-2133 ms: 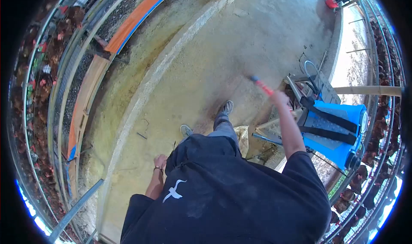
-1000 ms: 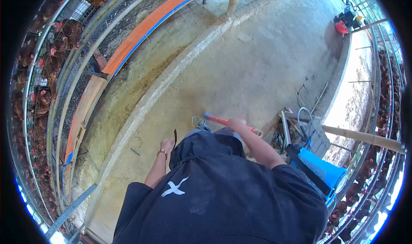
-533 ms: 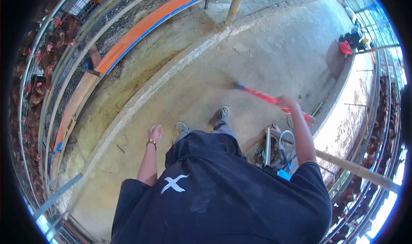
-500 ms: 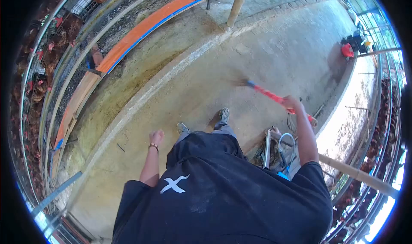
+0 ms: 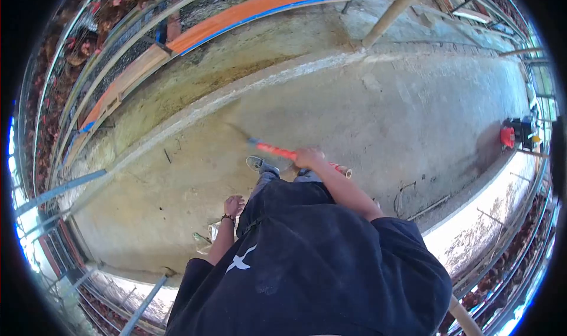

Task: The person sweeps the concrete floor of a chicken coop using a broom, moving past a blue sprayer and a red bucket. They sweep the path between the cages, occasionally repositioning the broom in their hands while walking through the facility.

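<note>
My right hand (image 5: 309, 158) is closed around the red-wrapped handle of a broom (image 5: 275, 151). A blue band joins the handle to thin bristles, blurred by motion, which reach up and left over the concrete floor (image 5: 331, 108). The pale end of the handle sticks out to the right of my fist. Low beside my body on the left hangs my left hand (image 5: 234, 205), its fingers apart and nothing in it, with a bracelet on the wrist. My shoe (image 5: 254, 163) shows just below the blue band.
A low concrete ledge (image 5: 236, 93) crosses diagonally, with an orange board (image 5: 260, 10) and caged hens (image 5: 77, 55) beyond it. A wooden post (image 5: 393, 17) stands at the top. Red and black equipment (image 5: 515, 135) sits by the right wall. Metal bars slant at lower left.
My right hand has swung the broom leftward across my front, to above my feet. My left hand has lowered and its fingers have opened. The view has turned, and the equipment by my right side is hidden.
</note>
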Action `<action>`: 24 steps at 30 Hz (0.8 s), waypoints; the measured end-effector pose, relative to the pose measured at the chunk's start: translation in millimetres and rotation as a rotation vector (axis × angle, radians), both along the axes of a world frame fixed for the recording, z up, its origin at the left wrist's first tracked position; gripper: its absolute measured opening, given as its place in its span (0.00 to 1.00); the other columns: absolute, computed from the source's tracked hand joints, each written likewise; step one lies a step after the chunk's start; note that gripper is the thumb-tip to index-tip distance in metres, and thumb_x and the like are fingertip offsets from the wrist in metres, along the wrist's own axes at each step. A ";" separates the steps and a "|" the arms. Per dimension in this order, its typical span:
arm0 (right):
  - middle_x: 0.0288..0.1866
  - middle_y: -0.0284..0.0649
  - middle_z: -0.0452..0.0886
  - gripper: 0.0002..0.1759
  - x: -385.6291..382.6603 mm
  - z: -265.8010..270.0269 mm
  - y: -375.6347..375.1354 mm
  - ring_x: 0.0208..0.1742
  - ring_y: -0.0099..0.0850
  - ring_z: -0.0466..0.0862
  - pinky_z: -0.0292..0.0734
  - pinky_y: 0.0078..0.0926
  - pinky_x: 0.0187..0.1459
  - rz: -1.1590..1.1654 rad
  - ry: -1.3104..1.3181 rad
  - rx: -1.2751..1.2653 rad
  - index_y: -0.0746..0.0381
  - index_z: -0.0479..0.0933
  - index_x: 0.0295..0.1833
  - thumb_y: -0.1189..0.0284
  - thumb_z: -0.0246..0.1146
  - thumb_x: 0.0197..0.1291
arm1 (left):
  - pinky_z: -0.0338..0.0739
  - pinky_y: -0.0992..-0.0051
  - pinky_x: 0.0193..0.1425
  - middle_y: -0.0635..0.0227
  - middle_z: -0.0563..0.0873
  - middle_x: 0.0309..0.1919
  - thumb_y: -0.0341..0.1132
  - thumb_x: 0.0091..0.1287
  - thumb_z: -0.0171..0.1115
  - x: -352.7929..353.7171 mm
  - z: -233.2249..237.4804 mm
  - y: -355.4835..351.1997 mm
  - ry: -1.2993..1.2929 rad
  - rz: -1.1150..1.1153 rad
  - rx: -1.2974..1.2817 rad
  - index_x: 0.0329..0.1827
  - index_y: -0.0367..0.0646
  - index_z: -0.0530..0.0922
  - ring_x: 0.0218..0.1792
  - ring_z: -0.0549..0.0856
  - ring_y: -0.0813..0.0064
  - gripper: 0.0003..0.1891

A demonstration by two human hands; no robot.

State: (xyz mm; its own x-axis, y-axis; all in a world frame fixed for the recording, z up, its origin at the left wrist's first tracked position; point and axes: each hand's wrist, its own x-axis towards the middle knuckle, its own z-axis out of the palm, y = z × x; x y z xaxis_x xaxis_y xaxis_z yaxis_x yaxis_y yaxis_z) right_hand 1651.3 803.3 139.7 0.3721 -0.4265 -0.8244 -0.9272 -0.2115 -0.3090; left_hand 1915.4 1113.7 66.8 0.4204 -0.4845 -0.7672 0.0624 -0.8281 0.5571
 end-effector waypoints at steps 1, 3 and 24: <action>0.49 0.44 0.77 0.21 11.7 2.9 1.4 0.52 0.40 0.76 0.71 0.37 0.50 0.025 -0.044 -0.011 0.56 0.75 0.49 0.59 0.54 0.50 | 0.73 0.80 0.26 0.69 0.81 0.26 0.33 0.60 0.53 -1.8 20.3 -24.2 0.224 0.338 0.101 0.37 0.42 0.77 0.26 0.80 0.78 0.07; 0.47 0.45 0.77 0.21 24.4 8.6 -1.4 0.49 0.40 0.77 0.72 0.36 0.48 0.079 -0.139 0.002 0.56 0.76 0.48 0.57 0.53 0.51 | 0.71 0.82 0.24 0.69 0.81 0.26 0.35 0.60 0.53 5.7 34.2 -44.1 0.194 0.350 0.019 0.37 0.42 0.76 0.24 0.80 0.80 0.08; 0.44 0.45 0.79 0.20 137.4 10.2 -46.6 0.47 0.41 0.79 0.73 0.38 0.47 0.220 0.358 -0.423 0.59 0.75 0.47 0.64 0.58 0.46 | 0.66 0.77 0.14 0.66 0.77 0.25 0.34 0.56 0.56 135.2 -26.8 67.8 0.219 0.874 0.001 0.39 0.44 0.71 0.17 0.77 0.74 0.09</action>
